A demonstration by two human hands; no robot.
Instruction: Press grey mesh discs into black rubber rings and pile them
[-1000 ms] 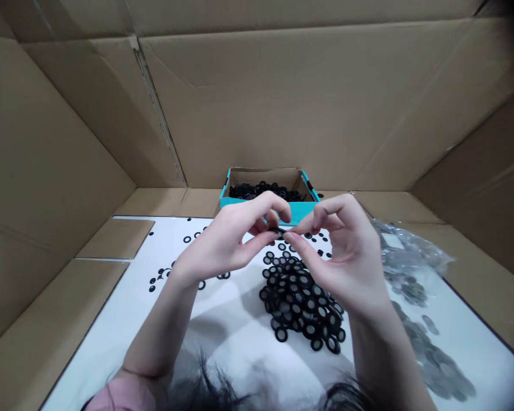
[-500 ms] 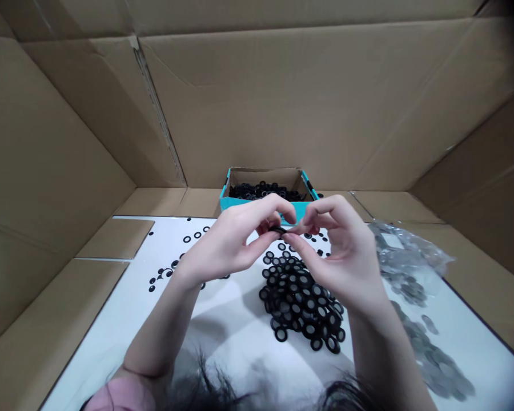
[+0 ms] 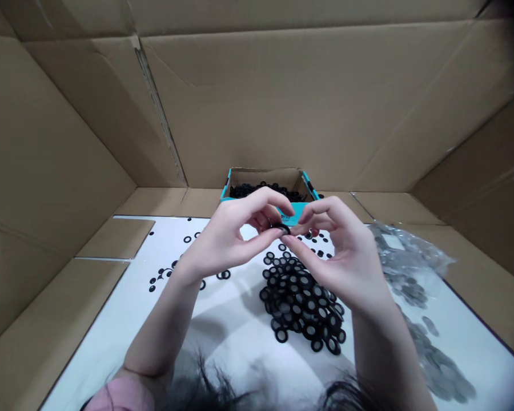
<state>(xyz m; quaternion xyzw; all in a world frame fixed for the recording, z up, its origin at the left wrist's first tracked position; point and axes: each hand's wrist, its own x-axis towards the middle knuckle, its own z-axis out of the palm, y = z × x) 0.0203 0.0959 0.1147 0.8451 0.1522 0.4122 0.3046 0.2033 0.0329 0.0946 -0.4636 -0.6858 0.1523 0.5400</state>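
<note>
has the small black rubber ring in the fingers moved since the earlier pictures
Yes, the black rubber ring has shifted slightly right, judged against the teal-rimmed cardboard box behind it.

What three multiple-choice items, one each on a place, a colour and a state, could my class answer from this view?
1. Where is the cardboard box with teal edges?
A) On the plastic bag
B) Beyond the hands, by the far wall of the carton
C) Under the left sleeve

2. What colour are the rims of the rings in the pile?
A) Black
B) Red
C) Yellow

3. How are the left hand and right hand placed?
A) Flat, apart
B) Both in the box
C) Fingertips together on a black ring

1 B: it stands past both hands.
2 A: dark rims circle grey centres.
3 C: both hands close on the ring above the pile.
</note>
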